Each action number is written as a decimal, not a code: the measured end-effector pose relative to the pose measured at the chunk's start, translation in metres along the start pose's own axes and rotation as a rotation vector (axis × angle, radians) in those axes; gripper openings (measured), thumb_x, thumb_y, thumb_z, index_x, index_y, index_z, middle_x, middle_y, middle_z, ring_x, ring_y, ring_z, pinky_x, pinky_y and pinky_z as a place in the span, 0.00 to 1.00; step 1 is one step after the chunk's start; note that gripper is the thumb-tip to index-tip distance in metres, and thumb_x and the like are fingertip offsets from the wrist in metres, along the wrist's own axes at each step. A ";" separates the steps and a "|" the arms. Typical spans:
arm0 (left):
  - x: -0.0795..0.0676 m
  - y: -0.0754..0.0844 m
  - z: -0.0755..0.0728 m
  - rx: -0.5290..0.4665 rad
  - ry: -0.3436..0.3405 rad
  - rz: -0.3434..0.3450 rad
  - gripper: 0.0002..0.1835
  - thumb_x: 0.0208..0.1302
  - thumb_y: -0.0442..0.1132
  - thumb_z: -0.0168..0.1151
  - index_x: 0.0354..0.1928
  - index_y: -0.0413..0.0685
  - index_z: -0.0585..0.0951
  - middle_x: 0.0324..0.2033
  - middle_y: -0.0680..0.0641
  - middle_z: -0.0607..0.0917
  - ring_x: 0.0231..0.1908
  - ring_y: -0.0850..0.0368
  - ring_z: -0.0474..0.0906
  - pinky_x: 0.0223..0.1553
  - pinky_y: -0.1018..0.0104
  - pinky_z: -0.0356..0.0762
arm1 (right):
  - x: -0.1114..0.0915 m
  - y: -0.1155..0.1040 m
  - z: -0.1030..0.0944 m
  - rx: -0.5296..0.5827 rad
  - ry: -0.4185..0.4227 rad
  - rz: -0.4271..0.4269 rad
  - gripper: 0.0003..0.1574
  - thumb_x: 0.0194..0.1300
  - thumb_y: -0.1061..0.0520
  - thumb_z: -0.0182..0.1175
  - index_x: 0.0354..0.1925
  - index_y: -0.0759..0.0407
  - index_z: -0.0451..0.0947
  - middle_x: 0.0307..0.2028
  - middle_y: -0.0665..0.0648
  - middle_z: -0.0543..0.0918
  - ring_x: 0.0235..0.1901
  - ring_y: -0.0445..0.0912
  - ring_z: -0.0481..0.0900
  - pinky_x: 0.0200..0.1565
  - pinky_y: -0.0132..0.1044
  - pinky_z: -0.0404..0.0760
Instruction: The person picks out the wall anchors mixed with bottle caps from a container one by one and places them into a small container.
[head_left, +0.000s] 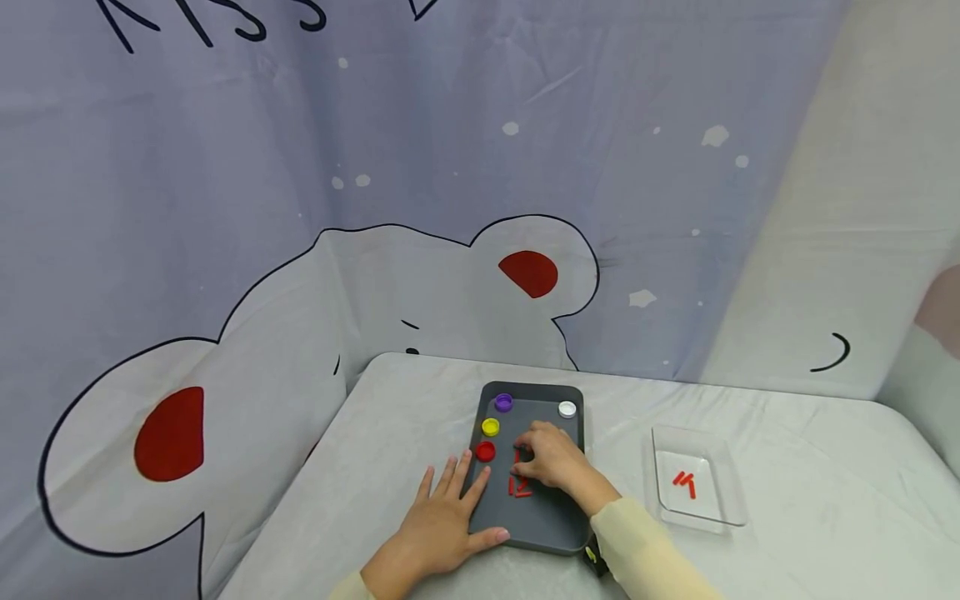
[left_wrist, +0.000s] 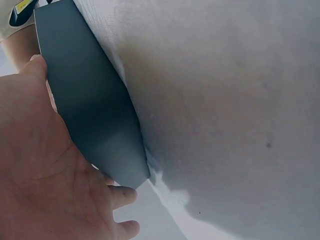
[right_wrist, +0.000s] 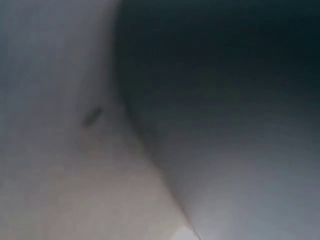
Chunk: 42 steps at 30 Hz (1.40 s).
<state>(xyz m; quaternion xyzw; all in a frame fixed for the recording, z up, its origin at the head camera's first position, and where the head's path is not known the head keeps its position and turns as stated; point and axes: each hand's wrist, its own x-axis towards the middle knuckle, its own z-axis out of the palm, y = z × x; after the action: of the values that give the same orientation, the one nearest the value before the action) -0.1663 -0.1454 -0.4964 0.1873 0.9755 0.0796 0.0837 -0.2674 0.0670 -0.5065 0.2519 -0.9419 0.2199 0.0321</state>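
Observation:
A dark grey tray [head_left: 551,521] lies on the white-covered table. My left hand [head_left: 438,529] rests against its left edge, fingers spread and straight; in the left wrist view the palm [left_wrist: 45,165] is beside the tray's outer wall [left_wrist: 95,95]. Over the middle of the tray, my right hand [head_left: 555,458] has thumb and index finger at the two ends of a small red stick [head_left: 517,456], seemingly pinching it. Just below are several more red sticks [head_left: 522,494], partly under the fingers. The right wrist view is blurred and shows only the tray's side [right_wrist: 200,125].
Along the tray's left side sit a purple cap [head_left: 504,402], a yellow cap [head_left: 491,427] and a red cap [head_left: 485,451]. A white cap [head_left: 567,409] is at its upper right. Right of the tray stands a clear plastic box [head_left: 731,492] with red sticks inside.

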 end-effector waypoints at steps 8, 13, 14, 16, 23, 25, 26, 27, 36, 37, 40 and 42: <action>0.000 0.001 -0.001 0.001 -0.006 -0.003 0.52 0.63 0.81 0.42 0.80 0.56 0.59 0.80 0.41 0.47 0.78 0.39 0.46 0.73 0.33 0.41 | 0.002 -0.002 0.002 0.007 0.004 0.021 0.18 0.52 0.50 0.79 0.39 0.57 0.89 0.31 0.50 0.76 0.35 0.46 0.72 0.39 0.43 0.70; 0.000 0.001 0.000 0.005 -0.005 -0.005 0.52 0.63 0.81 0.41 0.80 0.56 0.59 0.80 0.41 0.47 0.78 0.39 0.46 0.73 0.33 0.41 | 0.003 -0.001 0.003 0.006 0.010 0.028 0.15 0.52 0.51 0.79 0.36 0.56 0.88 0.29 0.49 0.75 0.33 0.45 0.72 0.37 0.41 0.68; 0.000 0.001 -0.001 0.005 -0.005 -0.006 0.52 0.63 0.81 0.41 0.80 0.56 0.59 0.80 0.41 0.47 0.78 0.39 0.46 0.73 0.33 0.41 | 0.003 -0.001 0.003 0.007 0.009 0.030 0.14 0.52 0.51 0.79 0.36 0.56 0.88 0.29 0.49 0.74 0.33 0.45 0.72 0.37 0.41 0.68; 0.000 0.001 -0.001 0.009 -0.003 -0.006 0.52 0.62 0.81 0.41 0.80 0.56 0.59 0.80 0.41 0.48 0.78 0.39 0.47 0.73 0.33 0.42 | 0.002 -0.001 0.003 0.007 0.013 0.023 0.14 0.53 0.52 0.78 0.36 0.56 0.88 0.28 0.48 0.74 0.32 0.44 0.72 0.37 0.41 0.68; 0.000 0.001 -0.001 0.011 -0.005 -0.008 0.52 0.62 0.81 0.42 0.80 0.56 0.59 0.80 0.41 0.48 0.78 0.38 0.47 0.73 0.33 0.42 | 0.001 0.002 0.003 0.021 0.050 -0.012 0.11 0.53 0.54 0.77 0.34 0.55 0.88 0.26 0.46 0.72 0.29 0.41 0.70 0.39 0.42 0.72; 0.000 0.001 -0.001 0.012 -0.002 -0.007 0.52 0.62 0.81 0.42 0.80 0.56 0.59 0.80 0.41 0.48 0.78 0.39 0.47 0.73 0.33 0.42 | 0.001 0.002 0.003 0.021 0.052 -0.011 0.11 0.53 0.54 0.77 0.35 0.56 0.88 0.26 0.46 0.72 0.28 0.41 0.70 0.38 0.42 0.72; -0.001 0.001 -0.001 0.012 0.000 -0.007 0.52 0.62 0.81 0.42 0.80 0.56 0.59 0.80 0.41 0.48 0.78 0.39 0.47 0.73 0.33 0.42 | 0.001 0.002 0.003 0.017 0.054 -0.010 0.12 0.53 0.54 0.77 0.35 0.56 0.88 0.26 0.46 0.72 0.28 0.41 0.70 0.38 0.42 0.71; -0.001 0.001 -0.001 0.012 0.002 -0.006 0.52 0.63 0.81 0.42 0.80 0.56 0.59 0.80 0.41 0.48 0.78 0.39 0.47 0.73 0.33 0.42 | 0.001 0.002 0.003 0.015 0.053 -0.004 0.12 0.53 0.53 0.77 0.35 0.56 0.89 0.26 0.46 0.72 0.29 0.41 0.70 0.38 0.41 0.71; -0.001 0.001 -0.001 0.005 0.008 -0.002 0.51 0.63 0.80 0.42 0.80 0.56 0.59 0.80 0.41 0.48 0.78 0.39 0.48 0.73 0.34 0.43 | 0.000 0.000 0.002 -0.022 0.066 0.045 0.12 0.53 0.50 0.77 0.34 0.55 0.89 0.27 0.47 0.75 0.29 0.42 0.72 0.37 0.40 0.68; -0.001 0.001 -0.001 0.005 0.007 -0.002 0.51 0.63 0.80 0.42 0.80 0.56 0.59 0.80 0.41 0.48 0.78 0.39 0.48 0.73 0.34 0.43 | 0.000 0.000 0.002 -0.028 0.065 0.043 0.12 0.53 0.50 0.77 0.34 0.54 0.89 0.27 0.46 0.75 0.29 0.41 0.72 0.36 0.39 0.68; -0.001 0.001 -0.001 0.005 0.007 -0.002 0.51 0.63 0.80 0.42 0.79 0.56 0.59 0.80 0.41 0.49 0.78 0.39 0.48 0.73 0.34 0.43 | -0.001 0.000 0.002 -0.037 0.066 0.030 0.12 0.53 0.49 0.78 0.33 0.54 0.88 0.28 0.46 0.76 0.29 0.41 0.73 0.35 0.39 0.67; -0.001 0.001 -0.001 0.005 0.007 -0.001 0.51 0.63 0.80 0.42 0.79 0.56 0.59 0.80 0.41 0.49 0.78 0.39 0.47 0.73 0.34 0.43 | -0.002 0.001 0.003 -0.038 0.060 0.033 0.13 0.53 0.49 0.78 0.33 0.54 0.88 0.28 0.46 0.76 0.29 0.41 0.73 0.36 0.39 0.67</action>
<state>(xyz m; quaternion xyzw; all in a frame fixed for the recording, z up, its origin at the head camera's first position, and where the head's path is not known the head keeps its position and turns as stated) -0.1650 -0.1451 -0.4954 0.1865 0.9761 0.0779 0.0800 -0.2661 0.0669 -0.5097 0.2291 -0.9485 0.2097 0.0616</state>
